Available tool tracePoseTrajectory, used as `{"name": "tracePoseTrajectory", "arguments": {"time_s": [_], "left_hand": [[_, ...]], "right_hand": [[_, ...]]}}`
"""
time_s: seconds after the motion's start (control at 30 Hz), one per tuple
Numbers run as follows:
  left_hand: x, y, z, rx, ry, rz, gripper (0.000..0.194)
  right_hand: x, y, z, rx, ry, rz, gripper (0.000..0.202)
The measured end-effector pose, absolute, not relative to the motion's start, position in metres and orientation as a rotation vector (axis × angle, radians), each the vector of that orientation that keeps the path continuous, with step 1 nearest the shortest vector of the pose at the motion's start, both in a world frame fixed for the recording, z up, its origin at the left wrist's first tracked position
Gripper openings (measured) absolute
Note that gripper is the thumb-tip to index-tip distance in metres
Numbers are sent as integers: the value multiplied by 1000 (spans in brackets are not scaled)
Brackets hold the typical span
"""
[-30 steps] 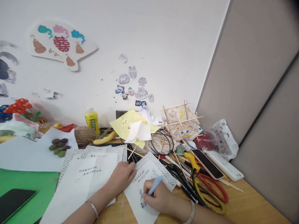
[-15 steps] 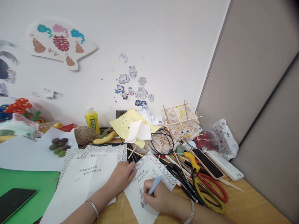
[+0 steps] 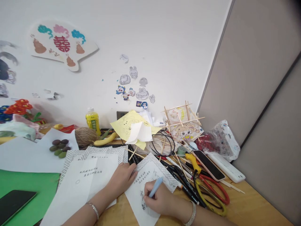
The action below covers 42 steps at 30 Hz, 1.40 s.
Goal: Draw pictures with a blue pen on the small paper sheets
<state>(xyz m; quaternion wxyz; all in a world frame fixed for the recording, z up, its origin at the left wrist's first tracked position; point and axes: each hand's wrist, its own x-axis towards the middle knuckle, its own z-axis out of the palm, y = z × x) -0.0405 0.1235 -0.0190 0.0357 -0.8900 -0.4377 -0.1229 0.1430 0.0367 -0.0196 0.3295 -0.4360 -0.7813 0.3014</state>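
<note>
Right hand: grip closed (image 3: 150, 196) around a light-blue pen (image 3: 156, 187), over a white sheet (image 3: 136, 200) with a patterned border.
Left hand: palm down (image 3: 124, 177) at the sheet's 10 o'clock edge, fingers extended, grip loose.
Sheet: angled on the wooden counter (image 3: 256, 205), bearing handwriting and dark floral linework; the pen's tip is hidden by the right hand.
At 9 o'clock of the sheet: larger papers (image 3: 77, 191) with handwriting, then green paper (image 3: 45, 191) under a dark phone (image 3: 16, 204).
At 11 o'clock: a yellow bottle (image 3: 92, 121).
At 2 o'clock: a pink-edged phone (image 3: 208, 165) beside a white device (image 3: 229, 168).
</note>
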Motion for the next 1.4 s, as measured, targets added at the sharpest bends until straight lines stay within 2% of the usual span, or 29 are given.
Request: {"name": "tracePoseTrajectory", "arguments": {"time_s": [0.77, 1.4], "left_hand": [[-41, 124, -20, -2738, -1298, -406, 22], [-41, 126, -22, -2732, -1305, -450, 22]], "right_hand": [[143, 41, -28, -1272, -1972, 625, 19], [142, 40, -22, -1320, -1964, 657, 22]]}}
